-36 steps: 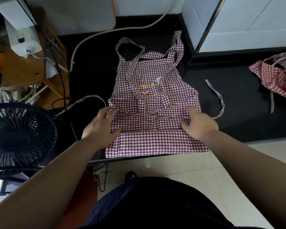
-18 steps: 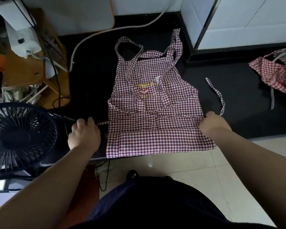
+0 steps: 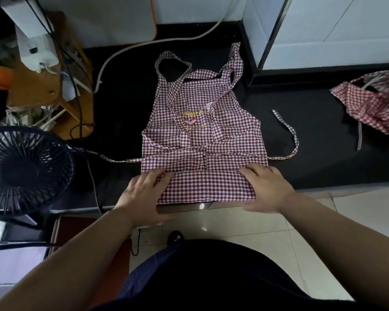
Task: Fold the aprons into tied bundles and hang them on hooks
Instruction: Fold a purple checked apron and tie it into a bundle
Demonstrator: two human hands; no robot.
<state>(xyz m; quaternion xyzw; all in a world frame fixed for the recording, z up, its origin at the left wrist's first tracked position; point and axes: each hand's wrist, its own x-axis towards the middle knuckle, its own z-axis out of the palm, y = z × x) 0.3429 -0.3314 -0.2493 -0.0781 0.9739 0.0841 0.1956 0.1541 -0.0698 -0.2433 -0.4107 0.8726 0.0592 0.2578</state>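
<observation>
On the black table (image 3: 323, 158), the checked apron (image 3: 202, 131) was laid flat, its lower edge folded up; the fold's ends were pressed down by the left hand (image 3: 144, 195) and right hand (image 3: 267, 187), fingers spread.

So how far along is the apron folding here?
Done: the flat apron has its bottom hem folded up into one band. In hand: the left hand and right hand rest on that band's ends. Left: further folds, tying, hanging; the second apron lies crumpled at right.
</observation>
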